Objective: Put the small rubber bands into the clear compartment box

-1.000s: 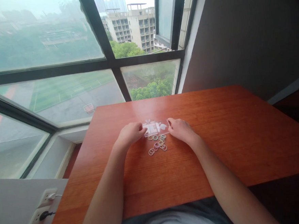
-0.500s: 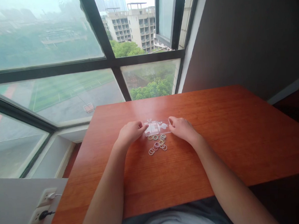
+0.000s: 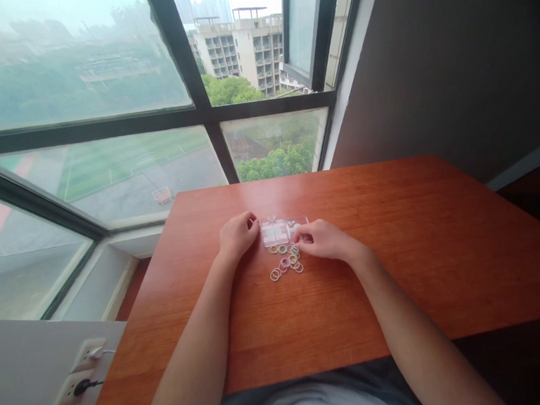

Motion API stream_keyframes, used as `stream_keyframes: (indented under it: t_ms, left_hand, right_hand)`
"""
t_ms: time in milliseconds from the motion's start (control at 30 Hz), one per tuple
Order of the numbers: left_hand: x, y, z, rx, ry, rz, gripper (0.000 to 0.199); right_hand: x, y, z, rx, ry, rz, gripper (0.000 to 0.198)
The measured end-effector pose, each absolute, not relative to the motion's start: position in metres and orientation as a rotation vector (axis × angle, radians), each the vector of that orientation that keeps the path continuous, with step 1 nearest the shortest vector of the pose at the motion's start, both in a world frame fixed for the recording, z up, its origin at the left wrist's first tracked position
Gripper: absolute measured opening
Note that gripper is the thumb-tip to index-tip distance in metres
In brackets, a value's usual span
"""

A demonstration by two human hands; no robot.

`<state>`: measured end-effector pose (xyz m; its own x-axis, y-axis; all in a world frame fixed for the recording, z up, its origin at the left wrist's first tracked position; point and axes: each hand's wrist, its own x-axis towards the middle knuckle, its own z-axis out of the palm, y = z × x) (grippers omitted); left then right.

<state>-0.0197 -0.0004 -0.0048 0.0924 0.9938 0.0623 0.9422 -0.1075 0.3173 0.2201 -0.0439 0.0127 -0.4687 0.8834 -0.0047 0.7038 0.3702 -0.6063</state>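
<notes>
A small clear plastic box [image 3: 274, 232] lies on the table with its clear lid [image 3: 302, 220] folded out to the right. My left hand [image 3: 239, 234] rests at the box's left side, fingers loosely curled and a small gap between thumb and forefinger. Just in front of the box is a loose group of thin pastel rings, like small hair ties [image 3: 284, 263]. Over the lid's near part reaches my right hand [image 3: 323, 239], its fingertips pinched together at the top right rings. Whether a ring is between them is hidden.
The brown wooden table [image 3: 373, 294] stands against large windows [image 3: 275, 146]. One window pane [image 3: 303, 27] is swung out. A wall socket strip [image 3: 74, 389] with plugs is at lower left, beside the table edge.
My right hand has left the lid's right edge and moved left and nearer, to the rings. My left hand has drawn slightly back from the box's left side.
</notes>
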Motion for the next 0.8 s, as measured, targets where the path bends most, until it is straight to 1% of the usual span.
stream_keyframes:
  t_ms: [100, 300, 367, 467, 533, 667, 800]
  left_hand:
    - [-0.019, -0.002, -0.002, 2.162, 1.957, 0.365, 0.025]
    - [-0.020, -0.002, -0.002, 2.223, 1.885, 0.378, 0.023]
    - [-0.021, -0.001, -0.002, 2.244, 1.880, 0.370, 0.026]
    - [-0.023, -0.001, 0.001, 2.225, 1.870, 0.276, 0.039]
    - [-0.024, -0.001, 0.004, 2.183, 1.795, 0.224, 0.044]
    - [-0.023, -0.005, 0.012, 2.081, 1.624, 0.236, 0.044]
    - [-0.021, -0.009, 0.016, 2.019, 1.599, 0.198, 0.044]
  right_hand:
    - [0.222, -0.045, 0.014, -1.414, -2.377, 0.844, 0.013]
    - [0.224, -0.043, 0.010, -1.433, -2.434, 0.800, 0.015]
    - [0.224, -0.043, 0.008, -1.437, -2.441, 0.778, 0.016]
    - [0.223, -0.043, 0.008, -1.439, -2.447, 0.767, 0.016]
    - [0.222, -0.044, 0.009, -1.438, -2.443, 0.764, 0.015]
    - [0.220, -0.044, 0.011, -1.420, -2.397, 0.756, 0.014]
    - [0.222, -0.043, 0.010, -1.498, -2.281, 0.632, 0.019]
